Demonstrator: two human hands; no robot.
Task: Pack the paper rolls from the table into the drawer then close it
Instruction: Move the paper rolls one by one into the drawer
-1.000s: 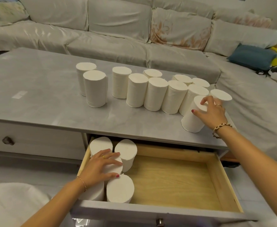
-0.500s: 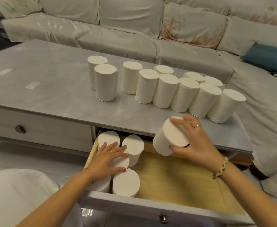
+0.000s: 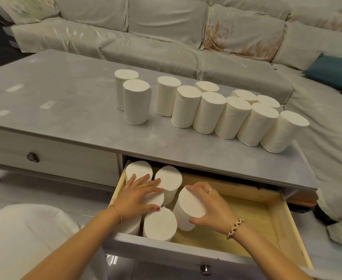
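Roll point(image 3: 188, 209) in the right hand point(image 3: 212, 207) is now down inside the drawer point(image 3: 275, 217), tilted, its lower end at or near the wooden floor beside the packed cluster. A second ago that same roll stood on the surface point(image 3: 65, 110) at the right end of the row; half a second ago it was in the air above the drawer's mouth. The right grip is wrapped around it, fingers over the top edge and thumb low on the side, so it is not yet released.

The left hand point(image 3: 139, 197) has stayed flat on the packed rolls point(image 3: 160, 225) in the drawer's left part, fingers spread, pressing rather than pinching anything. It seems to steady them while the new one goes in.

For the task, this means one more roll is nearly stowed, making the sixth in the drawer by my count, though one under the left hand is mostly hidden. It needs to be stood upright against its neighbours before the fingers let go.

Eleven rolls point(image 3: 208, 112) remain on the surface, upright, most touching in a slanting row, two a little apart on the left. The drawer's right half is bare wood, so room is plentiful. Closing is far off.
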